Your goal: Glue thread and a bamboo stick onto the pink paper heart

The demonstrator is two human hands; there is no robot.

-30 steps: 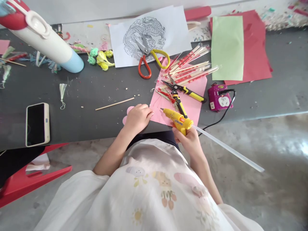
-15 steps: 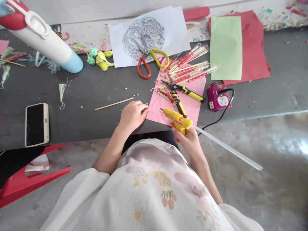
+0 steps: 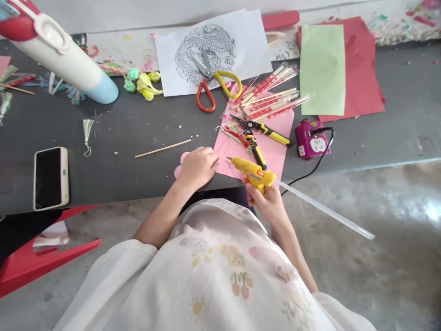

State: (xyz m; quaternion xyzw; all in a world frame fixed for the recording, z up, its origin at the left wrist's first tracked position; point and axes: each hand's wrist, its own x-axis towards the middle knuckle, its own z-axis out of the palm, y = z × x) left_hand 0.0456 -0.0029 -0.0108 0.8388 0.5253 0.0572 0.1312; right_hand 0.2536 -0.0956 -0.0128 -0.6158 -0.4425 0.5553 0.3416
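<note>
Glue gun (image 3: 254, 172) above the pink paper (image 3: 276, 157), right hand (image 3: 266, 198) clasping its handle (image 3: 258, 187), presumably to aim; left hand (image 3: 200, 166) curled at the paper's edge, its grasp unclear.

head-worn view; faces forward and steeply down; desk (image 3: 144, 119) near

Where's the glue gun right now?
Head view, just right of centre and below the pliers: the yellow glue gun is in the right hand, over the pink sheet's near edge, pointing toward the left hand.
</note>
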